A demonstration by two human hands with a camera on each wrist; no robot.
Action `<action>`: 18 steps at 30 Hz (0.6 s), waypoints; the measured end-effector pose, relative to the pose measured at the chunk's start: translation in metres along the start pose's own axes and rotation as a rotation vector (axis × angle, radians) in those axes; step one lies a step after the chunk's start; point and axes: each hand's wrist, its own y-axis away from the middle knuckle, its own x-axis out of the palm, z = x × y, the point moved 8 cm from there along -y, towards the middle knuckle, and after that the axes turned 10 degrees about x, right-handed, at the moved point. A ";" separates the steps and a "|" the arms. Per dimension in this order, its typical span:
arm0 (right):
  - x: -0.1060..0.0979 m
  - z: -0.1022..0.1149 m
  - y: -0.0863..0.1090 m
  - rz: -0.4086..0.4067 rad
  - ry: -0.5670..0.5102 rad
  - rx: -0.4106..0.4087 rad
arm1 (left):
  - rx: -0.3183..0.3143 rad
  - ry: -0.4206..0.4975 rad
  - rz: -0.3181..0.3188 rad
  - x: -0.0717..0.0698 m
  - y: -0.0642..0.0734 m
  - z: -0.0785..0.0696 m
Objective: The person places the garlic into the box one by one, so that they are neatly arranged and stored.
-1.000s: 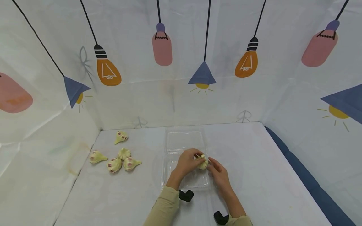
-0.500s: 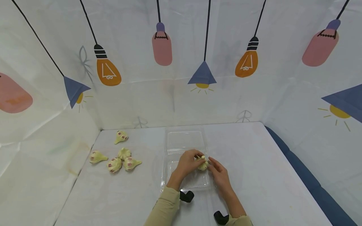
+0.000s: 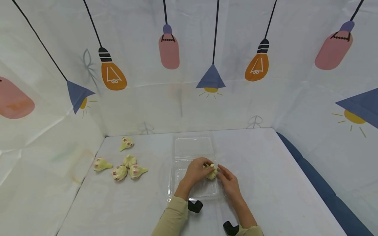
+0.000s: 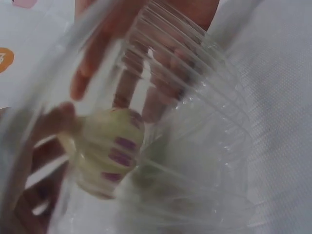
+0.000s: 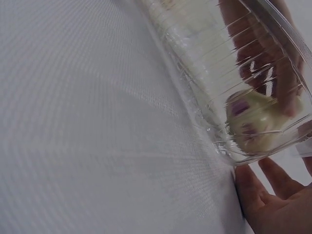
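A clear plastic clamshell box lies open on the white table, its lid folded back away from me. Inside the tray, on the right, my left hand pinches a pale yellow garlic bulb by its stem. Purple marks show on the same garlic bulb through the ribbed plastic in the left wrist view. My right hand is at the box's right side. In the right wrist view, the right hand's fingertips sit against the outside of the box wall, fingers loosely bent.
Several more garlic bulbs lie at the table's left: one bulb at the back, one bulb by the left edge, and a close cluster with another bulb. A white sheet wall printed with lamps surrounds the table.
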 end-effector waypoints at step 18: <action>-0.001 -0.003 -0.001 0.007 0.012 0.004 | -0.007 0.002 -0.005 0.003 0.003 0.003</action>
